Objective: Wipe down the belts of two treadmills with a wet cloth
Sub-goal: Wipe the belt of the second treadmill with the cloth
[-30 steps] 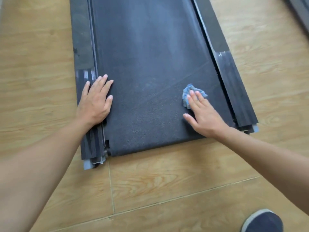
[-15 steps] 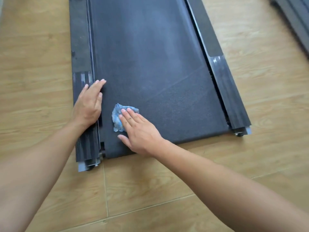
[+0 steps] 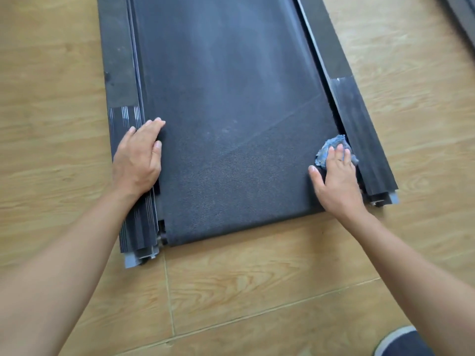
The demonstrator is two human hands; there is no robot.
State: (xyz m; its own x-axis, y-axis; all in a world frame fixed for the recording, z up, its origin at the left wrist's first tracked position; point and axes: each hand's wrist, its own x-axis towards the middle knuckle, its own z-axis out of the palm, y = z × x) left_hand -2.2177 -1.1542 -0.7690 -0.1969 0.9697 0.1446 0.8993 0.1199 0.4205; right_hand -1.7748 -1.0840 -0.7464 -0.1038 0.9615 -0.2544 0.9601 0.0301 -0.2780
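Observation:
A dark treadmill belt (image 3: 231, 129) lies flat on the wooden floor and runs away from me. A crumpled blue cloth (image 3: 327, 150) sits at the belt's near right edge, against the right side rail (image 3: 359, 129). My right hand (image 3: 336, 181) presses flat on the cloth, fingers straight and thumb spread to the left. My left hand (image 3: 138, 158) rests flat on the belt's left edge and the left side rail (image 3: 120, 98), fingers together. Near the hands the belt looks darker than it does farther up.
The treadmill's rear end with grey end caps (image 3: 132, 260) faces me. Wood-pattern floor (image 3: 257, 291) surrounds it. A dark shoe (image 3: 403, 343) shows at the bottom right. The edge of another dark machine (image 3: 462, 14) is at the top right corner.
My right hand has slid the cloth across the belt, from the left side beside my left hand to the right edge. My left hand stays on the left edge.

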